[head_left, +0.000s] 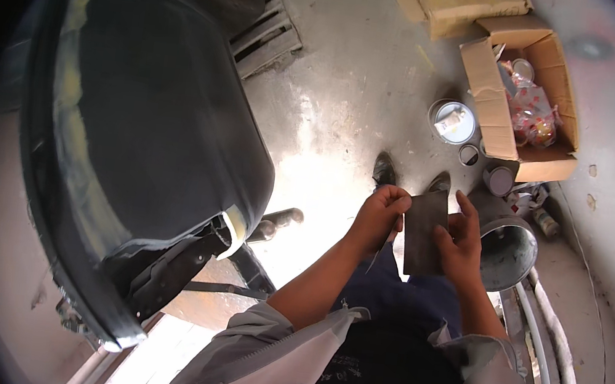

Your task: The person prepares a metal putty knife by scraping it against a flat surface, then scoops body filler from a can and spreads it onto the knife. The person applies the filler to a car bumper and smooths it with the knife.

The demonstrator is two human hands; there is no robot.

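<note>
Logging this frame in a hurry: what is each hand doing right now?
Left hand: closed, pinching the top left edge of the flat dark rectangular sheet.
Right hand: gripping the same sheet's right edge, one finger raised.

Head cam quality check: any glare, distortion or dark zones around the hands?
Head view: blown-out glare on the concrete floor beside the left hand; dark sheet between both hands reads sharp; right hand evenly lit; fisheye bends the car panel; corners vignette black.

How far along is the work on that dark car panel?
Partly done: the dark car panel shows pale filler patches along its edge. In hand: both hands, left hand and right hand, hold a dark flat sheet. The panel looks unfinished; open tins sit on the floor.
</note>
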